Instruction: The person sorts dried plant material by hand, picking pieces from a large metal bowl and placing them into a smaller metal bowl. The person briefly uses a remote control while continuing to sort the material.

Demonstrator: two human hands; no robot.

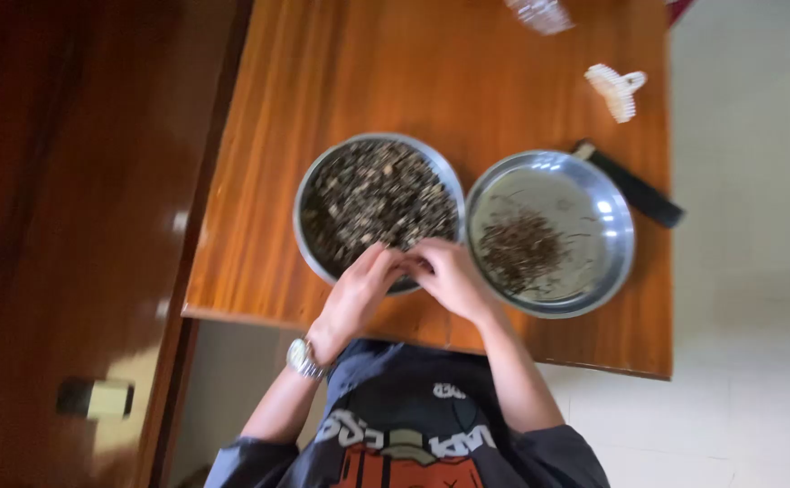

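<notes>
Left steel bowl (pixel 378 206): round, upright on wooden table, filled with dark and pale speckled bits; near rim under fingertips.
Right steel bowl (pixel 550 233): round, shiny, upright, touching left bowl; small heap of thin dark stems at centre, scattered strands around.

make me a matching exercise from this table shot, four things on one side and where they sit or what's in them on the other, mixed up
Things:
1. left bowl
2. right bowl
3. white hair clip
4. black comb

Descriptions:
A. lies alone near the table's far right corner
B. filled with dark speckled bits, both hands at its near rim
C. partly tucked behind a bowl's far rim
D. mostly bare metal, with a small heap of thin dark stems

Pairs: 1-B, 2-D, 3-A, 4-C
</notes>
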